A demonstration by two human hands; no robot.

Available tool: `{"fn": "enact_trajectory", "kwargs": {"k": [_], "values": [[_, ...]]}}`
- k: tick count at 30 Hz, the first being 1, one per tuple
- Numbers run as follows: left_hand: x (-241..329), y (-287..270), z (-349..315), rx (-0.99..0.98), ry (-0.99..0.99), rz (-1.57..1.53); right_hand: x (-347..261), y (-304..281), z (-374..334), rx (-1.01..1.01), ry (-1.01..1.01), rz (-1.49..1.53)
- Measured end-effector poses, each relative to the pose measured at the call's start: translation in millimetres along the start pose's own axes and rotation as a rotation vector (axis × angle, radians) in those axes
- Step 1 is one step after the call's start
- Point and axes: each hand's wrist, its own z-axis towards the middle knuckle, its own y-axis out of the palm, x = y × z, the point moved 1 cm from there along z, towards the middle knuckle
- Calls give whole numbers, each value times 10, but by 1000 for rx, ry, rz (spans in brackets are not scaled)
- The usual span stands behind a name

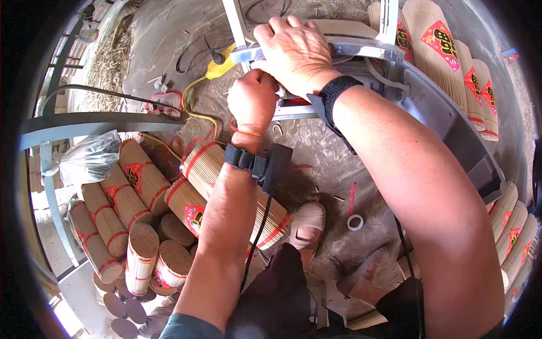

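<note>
At the top of the head view stands a metal machine frame [367, 52] with a curved front bar and upright legs. My right hand [296, 55] lies over the left part of that bar, its fingers bent round the far side. Just below and to the left, my left hand [254, 97] is closed in a fist close against the frame's corner. Whatever its fingers pinch is hidden. A grey plastic trough [451, 130] slopes off the machine to the right. Black straps circle both wrists, and a small black box [276, 168] sits on the left one.
Bundles of thin sticks [209, 164] tied with red bands lie at left; more bundles [435, 42] stand at right. A yellow power strip [221, 63] trails its cord over the floor. A plastic bag [90, 157] hangs on a blue-grey rack [101, 125]. A white ring [355, 222] lies near my feet.
</note>
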Motion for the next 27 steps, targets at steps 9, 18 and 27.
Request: {"fn": "enact_trajectory", "kwargs": {"k": [9,18,27], "values": [[-89,-5,-50,-67,12,-243,17,49,14,31,-23,-19],[-185,3,-77,192,242,-30,55,42,63,32,-42,-10],[-360,86,6,470,362,171,22,-105,119,-63,44,163]]}}
